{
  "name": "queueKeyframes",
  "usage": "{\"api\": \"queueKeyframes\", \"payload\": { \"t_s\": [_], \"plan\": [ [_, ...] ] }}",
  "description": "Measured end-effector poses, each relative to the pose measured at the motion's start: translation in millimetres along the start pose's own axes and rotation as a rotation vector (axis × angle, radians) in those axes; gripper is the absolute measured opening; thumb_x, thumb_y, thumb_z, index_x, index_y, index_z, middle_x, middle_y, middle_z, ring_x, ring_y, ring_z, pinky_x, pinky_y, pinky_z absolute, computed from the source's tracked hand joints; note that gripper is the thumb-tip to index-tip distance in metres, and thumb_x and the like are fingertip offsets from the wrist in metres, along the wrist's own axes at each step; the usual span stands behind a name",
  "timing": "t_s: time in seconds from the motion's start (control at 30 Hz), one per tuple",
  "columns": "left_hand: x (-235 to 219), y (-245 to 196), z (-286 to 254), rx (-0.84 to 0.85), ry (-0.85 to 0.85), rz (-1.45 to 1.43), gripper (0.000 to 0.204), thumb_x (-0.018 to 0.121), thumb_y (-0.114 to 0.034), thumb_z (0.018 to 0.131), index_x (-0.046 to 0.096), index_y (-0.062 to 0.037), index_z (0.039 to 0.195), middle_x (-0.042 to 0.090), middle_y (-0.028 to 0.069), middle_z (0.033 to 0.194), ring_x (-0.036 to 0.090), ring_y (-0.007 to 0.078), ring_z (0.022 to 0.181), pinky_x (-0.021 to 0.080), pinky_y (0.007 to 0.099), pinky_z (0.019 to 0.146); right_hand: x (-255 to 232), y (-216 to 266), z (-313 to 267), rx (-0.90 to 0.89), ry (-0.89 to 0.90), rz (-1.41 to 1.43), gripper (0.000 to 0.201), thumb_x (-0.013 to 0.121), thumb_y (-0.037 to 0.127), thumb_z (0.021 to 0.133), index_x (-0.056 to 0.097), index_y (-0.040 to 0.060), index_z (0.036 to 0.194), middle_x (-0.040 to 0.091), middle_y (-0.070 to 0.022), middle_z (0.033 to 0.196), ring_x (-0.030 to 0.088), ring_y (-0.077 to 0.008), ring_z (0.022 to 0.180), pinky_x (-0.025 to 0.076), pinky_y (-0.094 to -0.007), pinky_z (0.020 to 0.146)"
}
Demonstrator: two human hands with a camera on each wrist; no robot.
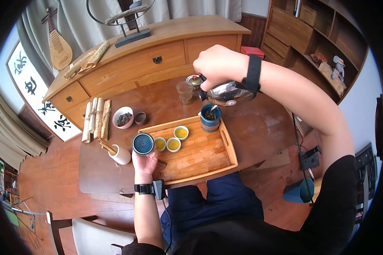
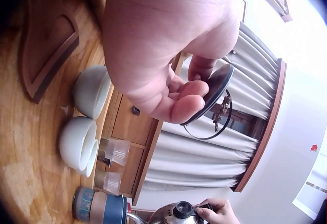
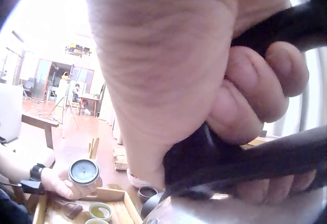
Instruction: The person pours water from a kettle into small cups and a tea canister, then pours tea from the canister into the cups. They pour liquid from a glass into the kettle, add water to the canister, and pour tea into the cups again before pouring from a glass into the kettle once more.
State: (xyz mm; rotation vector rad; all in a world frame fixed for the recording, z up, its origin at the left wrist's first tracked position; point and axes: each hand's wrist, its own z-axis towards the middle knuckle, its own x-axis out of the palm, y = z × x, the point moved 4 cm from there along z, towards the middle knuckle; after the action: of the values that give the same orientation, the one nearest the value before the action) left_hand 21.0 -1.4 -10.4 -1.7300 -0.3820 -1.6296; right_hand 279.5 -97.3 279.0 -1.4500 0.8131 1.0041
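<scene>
My right hand (image 1: pixel 219 68) grips the black handle (image 3: pixel 276 147) of a silver kettle (image 1: pixel 230 94), which is tilted with its spout at the mouth of a blue cup with a brown band (image 1: pixel 210 121). Dark leaves show inside that cup, at the tray's back right corner. My left hand (image 1: pixel 145 163) holds a round blue lid (image 1: pixel 143 144) over the tray's left edge; in the left wrist view its fingers curl under the lid (image 2: pixel 217 91). Three small white cups (image 1: pixel 173 145) of yellow liquid stand on the wooden tray (image 1: pixel 191 168).
Left of the tray are a white bowl of dark leaves (image 1: pixel 123 117), a small dark cup (image 1: pixel 140 118), a white holder with wooden tools (image 1: pixel 120 154) and rolled scrolls (image 1: pixel 98 114). Behind it stand a clear pitcher (image 1: pixel 184 92) and a patterned lidded bowl (image 1: pixel 194 81).
</scene>
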Motion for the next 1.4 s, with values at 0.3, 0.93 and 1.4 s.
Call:
{"api": "queueKeyframes", "payload": {
  "t_s": [0.3,0.93,1.4],
  "plan": [
    [4,1,-2,0.002,-0.044,0.024,0.028,0.044,-0.028,0.102,0.059,-0.0045,0.104,0.059,0.0073,0.087,0.048,0.0157,0.063,0.041,0.0283,0.052,31,-47,-56,0.245,-0.130,0.258,0.043,0.071,0.045,0.076,0.070,0.0017,0.075,0.065,-0.0202,0.068,0.067,-0.0369,0.069,0.053,-0.0448,0.063],
    [1,1,-3,-0.012,-0.042,0.058,0.027,0.045,-0.029,0.101,0.060,-0.0063,0.107,0.060,0.0069,0.090,0.048,0.0162,0.065,0.042,0.0283,0.052,223,-16,-244,0.968,-0.897,1.442,0.025,0.067,0.015,0.096,0.068,-0.0046,0.080,0.068,-0.0033,0.071,0.060,-0.0061,0.062,0.045,-0.0234,0.054],
    [4,2,-2,-0.012,-0.026,0.096,0.028,0.044,-0.028,0.102,0.059,-0.0059,0.109,0.060,0.0076,0.091,0.050,0.0166,0.067,0.043,0.0273,0.052,271,12,-242,1.091,-1.141,1.475,0.020,0.070,0.012,0.095,0.070,-0.0073,0.100,0.073,-0.0064,0.088,0.065,-0.0079,0.078,0.051,-0.0227,0.070]
  ]
}}
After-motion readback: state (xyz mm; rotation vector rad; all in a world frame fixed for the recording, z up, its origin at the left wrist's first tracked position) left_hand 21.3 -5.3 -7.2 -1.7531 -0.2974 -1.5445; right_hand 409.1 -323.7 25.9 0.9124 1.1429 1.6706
